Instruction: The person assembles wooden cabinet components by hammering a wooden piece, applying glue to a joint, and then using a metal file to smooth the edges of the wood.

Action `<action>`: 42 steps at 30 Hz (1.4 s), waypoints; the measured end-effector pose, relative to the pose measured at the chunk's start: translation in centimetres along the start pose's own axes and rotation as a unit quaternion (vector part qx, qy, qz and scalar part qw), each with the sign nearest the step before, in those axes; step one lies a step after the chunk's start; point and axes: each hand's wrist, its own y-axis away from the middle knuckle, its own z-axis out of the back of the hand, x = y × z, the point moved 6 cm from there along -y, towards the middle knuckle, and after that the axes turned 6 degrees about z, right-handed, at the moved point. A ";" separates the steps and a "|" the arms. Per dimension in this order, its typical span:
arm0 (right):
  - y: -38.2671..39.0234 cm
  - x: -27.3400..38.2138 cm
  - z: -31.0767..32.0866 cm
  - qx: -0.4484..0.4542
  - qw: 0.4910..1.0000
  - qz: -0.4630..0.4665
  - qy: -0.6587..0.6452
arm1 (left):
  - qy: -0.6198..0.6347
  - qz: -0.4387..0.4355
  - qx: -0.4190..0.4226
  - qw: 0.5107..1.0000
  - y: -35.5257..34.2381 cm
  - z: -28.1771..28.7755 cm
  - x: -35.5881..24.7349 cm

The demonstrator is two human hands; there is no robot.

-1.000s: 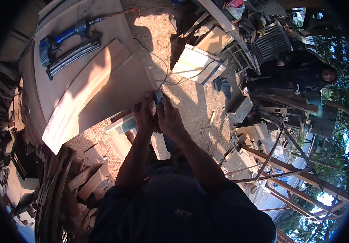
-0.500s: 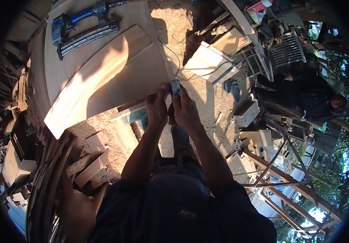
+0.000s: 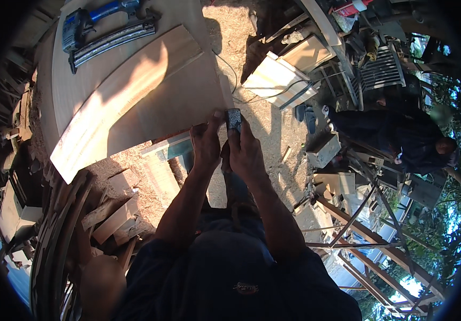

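Observation:
My right hand is closed around a small grey, worn metal-looking block, held just off the near right corner of a wide wooden panel. Its exact kind does not show. Right beside it, my left hand is closed at that same corner, thumb up at the panel's edge and fingers mostly hidden beneath. Across the panel lies a long, curved wooden piece, partly sunlit. A blue and grey nail gun rests on the panel's far left, apart from both hands.
Pale boards and a cable lie on the sawdust-covered ground. Stacked wood strips and offcuts crowd the left. At the right, another person in dark clothes is among timber and frames.
The panel, with the nail gun and curved piece on it, sits slightly farther left and up in the picture. Both hands keep nearly the same place and grip. The person at the right has shifted a little.

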 end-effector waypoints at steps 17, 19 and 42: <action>-1.3 -0.1 -0.3 0.063 0.998 -0.022 0.003 | -0.170 -0.140 0.053 0.974 -0.5 0.9 -1.0; -0.1 1.8 0.2 0.022 0.989 0.084 0.119 | -0.028 -0.022 -0.006 0.999 0.9 1.5 0.1; -2.4 0.4 -0.4 0.021 0.992 -0.104 -0.064 | -0.091 0.015 0.008 0.996 0.9 1.3 -0.5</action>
